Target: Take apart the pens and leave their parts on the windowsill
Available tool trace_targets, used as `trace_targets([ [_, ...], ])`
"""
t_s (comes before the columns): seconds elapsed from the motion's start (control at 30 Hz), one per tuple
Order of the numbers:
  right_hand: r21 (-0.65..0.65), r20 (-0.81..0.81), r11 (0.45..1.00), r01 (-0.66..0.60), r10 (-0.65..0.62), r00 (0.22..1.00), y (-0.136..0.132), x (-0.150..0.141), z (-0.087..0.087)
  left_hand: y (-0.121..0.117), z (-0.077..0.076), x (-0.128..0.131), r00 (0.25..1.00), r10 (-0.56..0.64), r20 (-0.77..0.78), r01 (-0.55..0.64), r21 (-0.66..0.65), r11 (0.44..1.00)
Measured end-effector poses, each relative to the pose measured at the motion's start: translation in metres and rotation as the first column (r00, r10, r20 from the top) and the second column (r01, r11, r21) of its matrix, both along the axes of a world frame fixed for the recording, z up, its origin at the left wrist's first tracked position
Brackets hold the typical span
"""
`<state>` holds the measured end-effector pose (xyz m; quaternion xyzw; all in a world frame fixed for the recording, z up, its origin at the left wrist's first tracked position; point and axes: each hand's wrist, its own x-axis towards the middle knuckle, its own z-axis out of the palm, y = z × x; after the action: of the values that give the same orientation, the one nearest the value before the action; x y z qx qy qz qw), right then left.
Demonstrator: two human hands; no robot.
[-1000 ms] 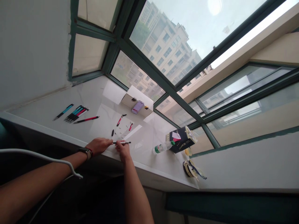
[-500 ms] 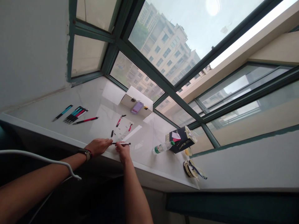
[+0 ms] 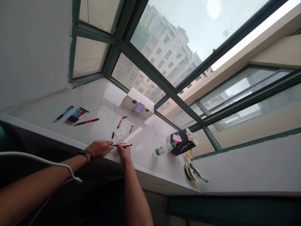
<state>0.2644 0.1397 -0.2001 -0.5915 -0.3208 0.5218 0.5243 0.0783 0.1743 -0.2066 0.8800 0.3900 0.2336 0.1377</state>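
Observation:
Near the front edge of the white counter (image 3: 145, 157), a thin pen (image 3: 127, 145) with a dark tip and pale barrel lies level between my two hands. My left hand (image 3: 101, 148) is closed, its fingertips pinching the pen's dark left end. My right hand (image 3: 124, 152) is closed around the barrel, whose right end sticks out past the fingers. Just beyond lie a short black pen part (image 3: 113, 135), a red-and-black pen part (image 3: 119, 122), a small red piece (image 3: 131, 129) and several tiny clear or pale pieces.
On the left lie several click pens (image 3: 76, 116), a blue pen (image 3: 64, 114) and a red-and-black pen (image 3: 87, 121). An open white box (image 3: 127, 103) stands by the window. Rightward are a plastic bottle (image 3: 162, 149), a dark carton (image 3: 184, 145) and a round strapped container (image 3: 190, 171). A white cable (image 3: 47, 159) crosses the lower left.
Both hands keep almost the same place and grip on the pen. The view has shifted very slightly; nothing else has visibly moved.

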Motion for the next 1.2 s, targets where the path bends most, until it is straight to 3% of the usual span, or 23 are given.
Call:
trace_targets([
  [0.3,0.001,0.006,1.0,0.011,-0.011,1.0,0.001,0.001,-0.002,-0.001,0.006,-0.001,0.991,-0.023,-0.133,0.032,0.061,0.998],
  [0.63,0.005,-0.006,1.0,0.03,-0.03,1.0,0.001,0.0,-0.002,0.001,0.001,0.0,0.999,-0.014,-0.029,0.015,0.04,0.999],
  [0.8,0.003,-0.015,1.0,-0.008,0.008,1.0,0.0,-0.002,0.001,0.002,-0.005,0.0,0.998,-0.034,-0.053,0.036,0.031,0.999],
  [1.2,-0.012,0.023,1.0,-0.004,0.004,1.0,0.002,-0.001,0.001,0.002,0.001,-0.001,0.996,-0.038,-0.077,0.04,0.023,0.999],
])
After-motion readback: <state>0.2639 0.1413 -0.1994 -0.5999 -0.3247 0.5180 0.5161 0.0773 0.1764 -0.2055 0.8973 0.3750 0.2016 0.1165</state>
